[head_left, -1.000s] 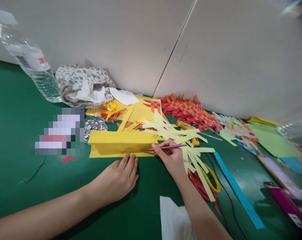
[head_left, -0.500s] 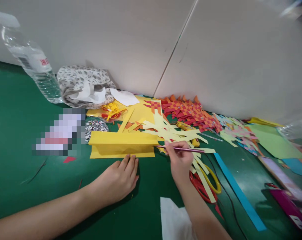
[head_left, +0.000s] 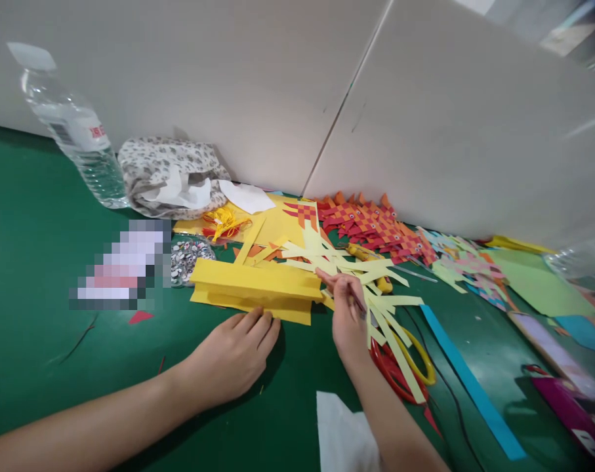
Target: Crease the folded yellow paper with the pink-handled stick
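A folded yellow paper (head_left: 255, 290) lies on the green table (head_left: 36, 249). My left hand (head_left: 231, 357) rests flat with its fingertips on the paper's near edge, fingers stretched out. My right hand (head_left: 347, 316) is closed in a pinch on a thin pink stick (head_left: 359, 303), at the right end of the folded paper. The stick now points toward me and is mostly hidden by the fingers. Pale yellow paper strips (head_left: 376, 288) fan out behind and beside this hand.
A water bottle (head_left: 73, 128) and a patterned cloth bag (head_left: 172, 174) stand at the back left. Red-handled scissors (head_left: 400, 370), a blue strip (head_left: 471, 383), woven paper fish (head_left: 376, 223), a white tissue (head_left: 344, 436) and coloured sheets lie to the right. A white wall closes the back.
My right hand turned the pink stick from lying across toward the right to pointing at me. The folded yellow paper has shifted slightly, its right end nearer. The left hand stayed.
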Action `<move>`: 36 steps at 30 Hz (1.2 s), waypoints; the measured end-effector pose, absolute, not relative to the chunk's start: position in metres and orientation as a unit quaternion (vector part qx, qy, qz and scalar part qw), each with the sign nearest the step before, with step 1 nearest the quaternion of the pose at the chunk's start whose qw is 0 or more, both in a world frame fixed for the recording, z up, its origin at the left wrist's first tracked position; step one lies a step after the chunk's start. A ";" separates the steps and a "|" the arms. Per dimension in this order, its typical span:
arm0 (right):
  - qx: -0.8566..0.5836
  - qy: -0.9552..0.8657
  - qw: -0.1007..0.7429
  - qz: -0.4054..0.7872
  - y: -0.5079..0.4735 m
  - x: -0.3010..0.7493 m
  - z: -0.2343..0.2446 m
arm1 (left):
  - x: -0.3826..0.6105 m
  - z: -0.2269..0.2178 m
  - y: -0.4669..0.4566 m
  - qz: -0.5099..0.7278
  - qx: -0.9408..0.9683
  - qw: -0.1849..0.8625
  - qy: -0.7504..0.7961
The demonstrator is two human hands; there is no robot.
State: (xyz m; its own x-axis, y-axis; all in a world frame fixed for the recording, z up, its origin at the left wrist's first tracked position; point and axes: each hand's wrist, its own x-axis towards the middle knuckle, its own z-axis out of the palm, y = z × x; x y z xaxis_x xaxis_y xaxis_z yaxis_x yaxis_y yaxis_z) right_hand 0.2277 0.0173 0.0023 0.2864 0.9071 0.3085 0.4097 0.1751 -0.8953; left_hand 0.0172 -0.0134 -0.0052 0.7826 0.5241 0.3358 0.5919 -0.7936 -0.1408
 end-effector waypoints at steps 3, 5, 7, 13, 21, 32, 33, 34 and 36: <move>-0.578 -0.613 0.480 0.244 0.018 0.227 0.001 | 0.018 -0.006 -0.011 -0.133 -0.940 0.102 -0.298; -0.573 -0.655 0.438 0.223 0.018 0.227 0.000 | 0.017 -0.009 -0.010 -0.131 -0.949 0.079 -0.275; -0.573 -0.675 0.419 0.203 0.018 0.226 -0.001 | 0.016 -0.011 -0.009 -0.125 -0.963 0.047 -0.236; -0.589 -0.663 0.407 0.221 0.018 0.227 -0.003 | 0.015 -0.015 -0.009 -0.134 -0.972 0.029 -0.191; -0.612 -0.581 0.482 0.238 0.024 0.230 -0.003 | 0.014 -0.005 -0.009 -0.119 -0.977 0.026 -0.175; -0.605 -0.542 0.531 0.242 0.023 0.233 -0.005 | 0.013 0.000 -0.011 -0.143 -0.970 0.083 -0.179; -0.606 -0.536 0.537 0.241 0.023 0.233 -0.005 | 0.011 0.002 -0.012 -0.157 -0.966 0.105 -0.178; -0.605 -0.529 0.544 0.240 0.024 0.234 -0.006 | 0.010 0.005 -0.012 -0.173 -0.961 0.124 -0.176; -0.602 -0.515 0.562 0.240 0.024 0.235 -0.006 | 0.008 0.010 -0.012 -0.201 -0.951 0.150 -0.182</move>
State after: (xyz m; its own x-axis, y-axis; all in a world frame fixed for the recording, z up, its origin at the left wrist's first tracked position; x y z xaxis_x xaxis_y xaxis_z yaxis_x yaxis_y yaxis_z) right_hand 0.2354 0.0242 -0.0064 0.3552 0.8889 0.2894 0.3498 0.1607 -0.9229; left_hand 0.0076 -0.0123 0.0098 0.8529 0.2860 0.4367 0.4062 -0.8890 -0.2113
